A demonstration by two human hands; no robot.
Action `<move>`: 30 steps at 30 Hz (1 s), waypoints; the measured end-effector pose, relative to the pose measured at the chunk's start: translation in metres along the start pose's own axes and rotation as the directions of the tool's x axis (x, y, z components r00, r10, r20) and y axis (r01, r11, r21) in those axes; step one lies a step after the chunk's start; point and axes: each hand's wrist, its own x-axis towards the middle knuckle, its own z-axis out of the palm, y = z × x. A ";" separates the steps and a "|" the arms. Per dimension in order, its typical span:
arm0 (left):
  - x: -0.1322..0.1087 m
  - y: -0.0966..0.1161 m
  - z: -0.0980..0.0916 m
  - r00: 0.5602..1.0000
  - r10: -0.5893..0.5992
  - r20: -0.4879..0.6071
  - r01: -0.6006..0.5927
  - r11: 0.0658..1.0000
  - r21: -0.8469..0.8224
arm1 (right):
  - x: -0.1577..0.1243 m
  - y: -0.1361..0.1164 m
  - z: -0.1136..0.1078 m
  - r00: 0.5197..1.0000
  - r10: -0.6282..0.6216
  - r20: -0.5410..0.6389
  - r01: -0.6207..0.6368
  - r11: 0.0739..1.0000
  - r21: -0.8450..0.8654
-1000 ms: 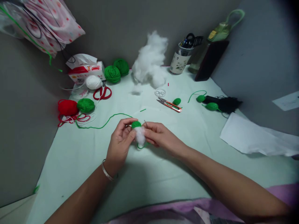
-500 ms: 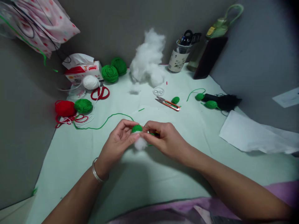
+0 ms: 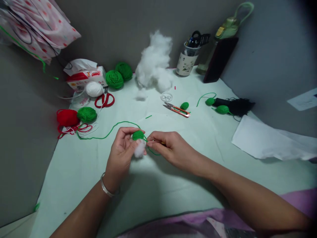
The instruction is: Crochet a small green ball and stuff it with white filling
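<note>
Centre of frame, just above the middle of the worktop [image 3: 160, 195]: small green crocheted piece [image 3: 138, 135], rounded, white stuffing tuft [image 3: 140, 149] directly below it. Left hand [image 3: 122, 147] has both, thumb across the front, fingers curled behind; its grip is closed on the piece. Right hand [image 3: 173, 148] just to the right, fingertips pinched together, apparently around a slim tool [image 3: 163, 143], mostly hidden.

Key relation: piece lies left of the right grip, near but apart, the gap bridged by green yarn [image 3: 145, 139]; a loop of it hangs below the right fingertips. Left hand nearer, in contact. Piece and tuft together run roughly up-down in frame; the piece's own long axis cannot be told.

Pose: left forearm rises from lower left, palm turned inward. Right forearm enters from lower right, back of hand up, fingers pointing left.
</note>
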 end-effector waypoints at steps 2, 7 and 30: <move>-0.002 0.000 0.003 0.999 0.015 -0.045 -0.014 0.999 0.029 | -0.002 -0.003 0.003 0.999 -0.029 0.034 0.027 0.998 0.057; -0.004 0.004 0.011 0.988 0.124 -0.095 -0.109 0.984 0.142 | -0.013 -0.011 0.022 0.999 -0.033 -0.026 0.033 0.999 -0.009; 0.001 0.007 -0.006 0.999 -0.032 0.022 0.033 0.998 -0.058 | 0.004 0.016 -0.003 0.991 -0.105 -0.085 0.104 0.994 -0.024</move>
